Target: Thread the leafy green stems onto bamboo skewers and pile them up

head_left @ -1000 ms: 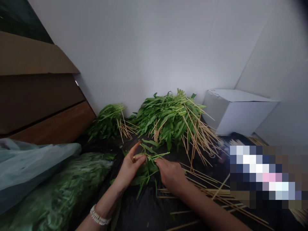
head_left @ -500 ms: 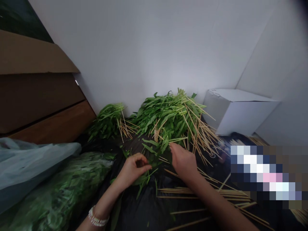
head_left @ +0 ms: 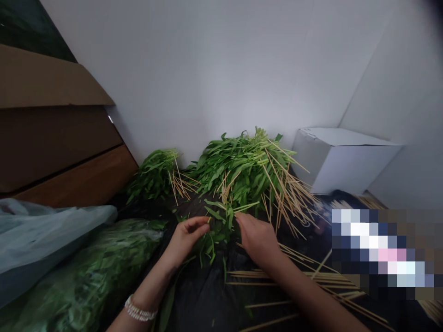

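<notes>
My left hand (head_left: pixel 187 237) is closed in a pinch on a leafy green sprig (head_left: pixel 207 249), whose narrow leaves hang below the fingertips. To its right, my right hand (head_left: pixel 258 235) is closed with its fingertips against a small bunch of leafy green stems (head_left: pixel 230 216); a stick inside the fist cannot be made out. Thin wooden skewers (head_left: pixel 256 275) lie under and beside my right forearm. Just beyond both hands rests a large heap of greens (head_left: pixel 228 159) with many skewers (head_left: pixel 294 193) sticking out at its right.
A smaller bundle of greens on skewers (head_left: pixel 155 168) leans by the wall. At left are a clear plastic bag of leaves (head_left: pixel 97 267), a pale plastic sheet (head_left: pixel 44 235) and a cardboard box (head_left: pixel 51 143). A white box (head_left: pixel 356 161) stands at right. Black sheeting (head_left: pixel 197 304) covers the floor.
My right hand has moved slightly left and down, bringing the leafy stems with it. My left hand has risen a little, its fingertips now pinched on the sprig.
</notes>
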`<control>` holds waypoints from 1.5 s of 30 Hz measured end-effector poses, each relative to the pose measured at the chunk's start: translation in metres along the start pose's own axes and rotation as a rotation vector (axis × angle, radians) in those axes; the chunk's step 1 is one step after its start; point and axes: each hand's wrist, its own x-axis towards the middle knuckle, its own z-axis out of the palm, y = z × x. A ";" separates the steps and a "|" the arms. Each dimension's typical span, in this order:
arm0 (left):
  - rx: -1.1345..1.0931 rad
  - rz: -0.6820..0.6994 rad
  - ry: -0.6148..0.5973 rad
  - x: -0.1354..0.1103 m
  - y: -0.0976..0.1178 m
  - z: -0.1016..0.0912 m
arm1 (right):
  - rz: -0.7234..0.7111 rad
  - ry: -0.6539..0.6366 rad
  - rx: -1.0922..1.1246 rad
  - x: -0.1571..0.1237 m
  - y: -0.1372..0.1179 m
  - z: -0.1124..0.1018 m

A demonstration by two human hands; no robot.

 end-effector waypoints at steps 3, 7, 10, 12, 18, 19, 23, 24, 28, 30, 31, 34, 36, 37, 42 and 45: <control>-0.195 -0.082 0.051 0.001 0.000 -0.002 | -0.038 -0.063 0.008 -0.003 -0.006 0.002; -0.296 -0.112 0.096 0.000 0.001 0.001 | -0.062 -0.138 -0.010 -0.006 -0.013 0.005; -0.341 -0.127 0.097 -0.002 0.005 0.004 | -0.063 -0.171 -0.012 -0.007 -0.015 0.006; -0.330 -0.107 0.108 -0.003 0.008 0.005 | -0.061 -0.188 -0.005 -0.007 -0.015 0.006; -0.225 -0.047 0.132 -0.006 0.013 0.008 | -0.053 -0.238 -0.011 -0.007 -0.017 0.005; -0.215 -0.043 0.137 -0.006 0.013 0.008 | -0.052 -0.244 -0.012 -0.007 -0.018 0.004; -0.193 -0.028 0.151 -0.006 0.012 0.008 | -0.052 -0.277 -0.016 -0.007 -0.018 0.004; -0.190 -0.026 0.153 -0.005 0.012 0.008 | -0.048 -0.283 -0.019 -0.007 -0.018 0.004; -0.186 -0.036 0.164 -0.005 0.013 0.007 | -0.038 -0.290 -0.026 -0.007 -0.019 0.004; -0.175 -0.036 0.168 -0.005 0.014 0.007 | -0.035 -0.297 -0.028 -0.007 -0.019 0.004; -0.163 -0.031 0.173 -0.005 0.014 0.007 | -0.033 -0.299 -0.030 -0.007 -0.019 0.004; -0.140 -0.010 0.193 -0.004 0.012 0.006 | -0.035 -0.299 -0.036 -0.007 -0.019 0.003; -0.151 -0.009 0.190 -0.004 0.009 0.006 | -0.041 -0.299 -0.032 -0.007 -0.019 0.003; -0.164 -0.017 0.184 -0.004 0.008 0.005 | -0.043 -0.300 -0.029 -0.007 -0.019 0.003; -0.223 -0.030 0.178 -0.003 0.006 0.005 | -0.042 -0.300 -0.014 -0.007 -0.019 0.003; -0.231 -0.011 0.181 -0.002 0.006 0.005 | -0.044 -0.288 -0.008 -0.007 -0.019 0.004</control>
